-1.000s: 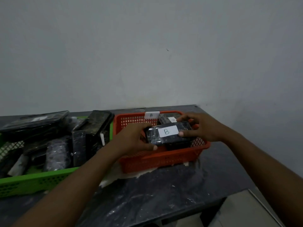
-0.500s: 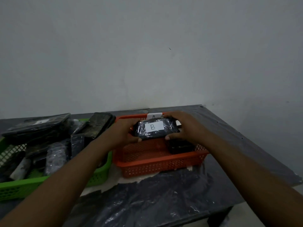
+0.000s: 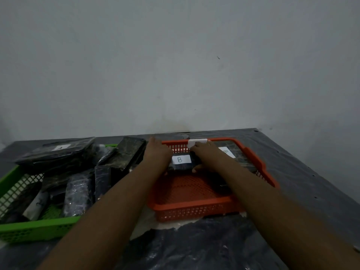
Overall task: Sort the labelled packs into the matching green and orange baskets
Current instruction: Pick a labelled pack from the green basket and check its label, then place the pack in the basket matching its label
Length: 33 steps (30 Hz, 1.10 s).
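A single view, worn on the person's head, looks from above the near edge of the table [image 3: 302, 172]. It faces forward and only slightly down. The wall [image 3: 175, 65] fills the upper half and the table the lower. The green basket [image 3: 39, 228] lies near left and the orange basket [image 3: 194, 211] at centre, close. The left forearm [image 3: 116, 201] and right forearm [image 3: 272, 211] enter from the bottom edge. The light is dim, so the lens seems wide-angle.

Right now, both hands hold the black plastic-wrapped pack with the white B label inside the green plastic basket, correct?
Not quite. In the head view the left hand and right hand hold the black plastic-wrapped pack labelled B inside the orange plastic basket, not the green plastic basket beside it.
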Tool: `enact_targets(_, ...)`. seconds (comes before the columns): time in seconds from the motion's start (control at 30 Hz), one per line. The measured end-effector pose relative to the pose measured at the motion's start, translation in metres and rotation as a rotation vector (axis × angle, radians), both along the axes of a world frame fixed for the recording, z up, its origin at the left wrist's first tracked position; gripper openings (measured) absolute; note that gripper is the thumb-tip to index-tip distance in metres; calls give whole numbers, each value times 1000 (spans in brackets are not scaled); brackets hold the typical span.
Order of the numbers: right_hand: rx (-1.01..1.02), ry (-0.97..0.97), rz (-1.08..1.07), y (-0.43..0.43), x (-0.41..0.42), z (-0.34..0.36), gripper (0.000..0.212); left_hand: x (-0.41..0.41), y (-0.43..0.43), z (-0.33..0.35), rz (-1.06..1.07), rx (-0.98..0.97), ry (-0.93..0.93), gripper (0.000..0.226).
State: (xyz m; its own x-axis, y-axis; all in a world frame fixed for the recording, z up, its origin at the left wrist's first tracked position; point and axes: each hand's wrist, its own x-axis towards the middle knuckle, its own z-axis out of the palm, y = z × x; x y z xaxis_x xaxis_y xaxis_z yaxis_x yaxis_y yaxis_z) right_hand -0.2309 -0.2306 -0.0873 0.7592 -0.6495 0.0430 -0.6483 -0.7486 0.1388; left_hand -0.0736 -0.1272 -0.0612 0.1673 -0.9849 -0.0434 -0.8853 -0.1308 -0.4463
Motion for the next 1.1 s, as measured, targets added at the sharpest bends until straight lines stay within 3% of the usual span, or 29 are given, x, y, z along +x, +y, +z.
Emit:
enact_targets(0.1, -81, 150, -6, 0, 1, -9, 75, -4, -5, -13, 20, -9, 8, 43)
enact_targets(0.23, -146, 172, -21, 13, 2, -17, 86, -8, -2, -22, 15, -12, 3, 27)
enact_targets(0.63, -183, 177, -34, 23, 7, -9, 50, -17, 6, -16, -6, -71, 78, 32)
enact_targets(0.77, -16, -28, 46, 27, 13, 2, 53, -9, 19, 0, -61, -155, 213, 41)
enact_targets(0.9, 67, -406, 103, 38, 24, 17, 34, 11, 57, 24, -138, -302, 351, 48)
enact_targets(1.1, 253, -776, 253, 77, 61, 38, 11, 69, 144, 43, -111, -539, 635, 21)
